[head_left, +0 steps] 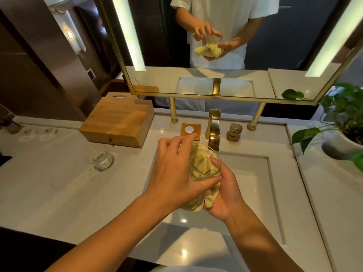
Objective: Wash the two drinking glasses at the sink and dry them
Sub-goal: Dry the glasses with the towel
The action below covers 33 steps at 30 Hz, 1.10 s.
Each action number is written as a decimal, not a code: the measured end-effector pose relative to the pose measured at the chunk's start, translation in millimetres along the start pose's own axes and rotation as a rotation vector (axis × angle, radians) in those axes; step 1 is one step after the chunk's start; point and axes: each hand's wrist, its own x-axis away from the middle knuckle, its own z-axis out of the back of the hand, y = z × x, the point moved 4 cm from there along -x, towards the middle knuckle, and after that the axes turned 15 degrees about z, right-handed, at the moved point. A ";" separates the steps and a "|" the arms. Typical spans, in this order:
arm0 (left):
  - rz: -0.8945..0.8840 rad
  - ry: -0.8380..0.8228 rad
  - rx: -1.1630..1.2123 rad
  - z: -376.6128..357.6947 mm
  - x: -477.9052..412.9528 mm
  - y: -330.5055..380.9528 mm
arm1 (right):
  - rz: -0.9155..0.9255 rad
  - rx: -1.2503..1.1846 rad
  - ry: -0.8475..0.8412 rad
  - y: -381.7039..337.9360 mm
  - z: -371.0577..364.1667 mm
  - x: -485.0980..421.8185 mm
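Over the left part of the white sink (253, 173), my left hand (172, 171) grips a clear drinking glass (206, 165) from the side and rim. A pale yellow cloth (200, 160) is stuffed inside the glass and trails out below it. My right hand (224, 193) cups the glass from underneath, holding the cloth, with its thumb over the rim. The second drinking glass (100, 158) stands upright on the white counter, well left of the sink.
A gold faucet (213, 130) and its handle (234, 131) stand behind the basin. A wooden box (115, 122) sits at the back left, a small wooden coaster (190, 131) by the faucet, a potted plant (341, 122) at right. A mirror (216, 46) hangs above.
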 end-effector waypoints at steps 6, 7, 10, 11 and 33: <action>-0.039 -0.208 -0.366 -18.4 -21.7 18.5 | 0.092 0.129 0.057 -10.7 6.6 -2.9; -0.015 -0.251 -0.401 -23.3 -26.5 19.7 | 0.117 0.179 0.075 -12.4 6.6 -4.1; 0.056 -0.297 -0.385 -35.3 -37.7 18.8 | 0.175 0.260 0.136 -17.9 6.0 -6.4; 0.067 -0.281 -0.343 -37.3 -39.7 16.6 | 0.181 0.261 0.141 -19.5 5.1 -6.4; 0.407 -0.039 0.658 -38.7 -15.1 -29.7 | 0.548 0.919 0.175 -30.2 -38.8 -9.8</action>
